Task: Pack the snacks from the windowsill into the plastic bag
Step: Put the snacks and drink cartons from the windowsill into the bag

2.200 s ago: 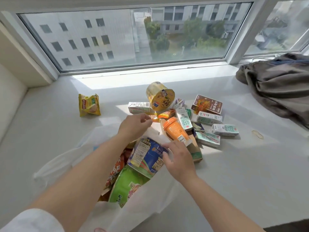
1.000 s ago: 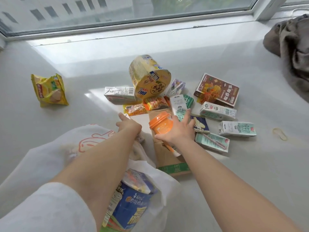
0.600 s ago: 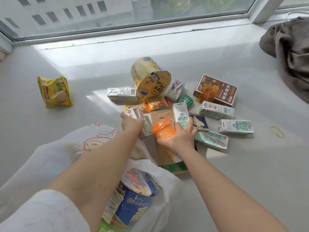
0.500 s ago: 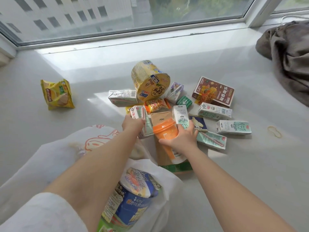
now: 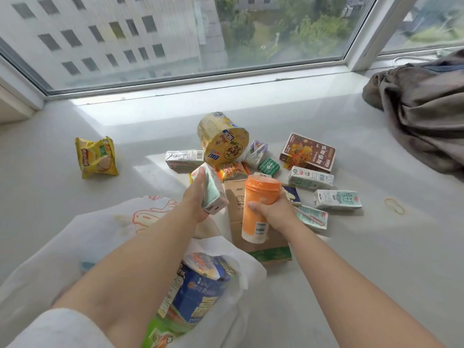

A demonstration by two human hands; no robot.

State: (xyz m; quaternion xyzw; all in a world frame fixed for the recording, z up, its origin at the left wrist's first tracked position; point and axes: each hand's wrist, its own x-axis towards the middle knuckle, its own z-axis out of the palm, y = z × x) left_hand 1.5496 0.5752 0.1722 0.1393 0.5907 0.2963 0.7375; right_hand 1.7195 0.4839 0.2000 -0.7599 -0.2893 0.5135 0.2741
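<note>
My left hand [image 5: 193,204] grips a pale green milk carton [image 5: 212,189], lifted off the sill. In my right hand [image 5: 272,213] an orange lidded cup [image 5: 258,199] is held upright above a brown cardboard box [image 5: 238,214]. The white plastic bag [image 5: 82,247] lies open at the near left, with a blue noodle tub [image 5: 198,292] and a green packet [image 5: 160,332] inside. A snack pile sits beyond my hands: a yellow noodle tub [image 5: 222,140] on its side, several milk cartons [image 5: 336,199], a dark red box [image 5: 307,151].
A yellow crisp bag [image 5: 96,156] lies alone at the left of the windowsill [image 5: 376,247]. A grey-brown crumpled cloth [image 5: 421,106] covers the far right corner. A rubber band [image 5: 394,205] lies right of the cartons. The window [image 5: 175,33] runs along the back.
Both hands closed on items and lifted them: the left picked up the green carton, the right raised the orange cup off the cardboard box. Earlier the blue tub went into the bag.
</note>
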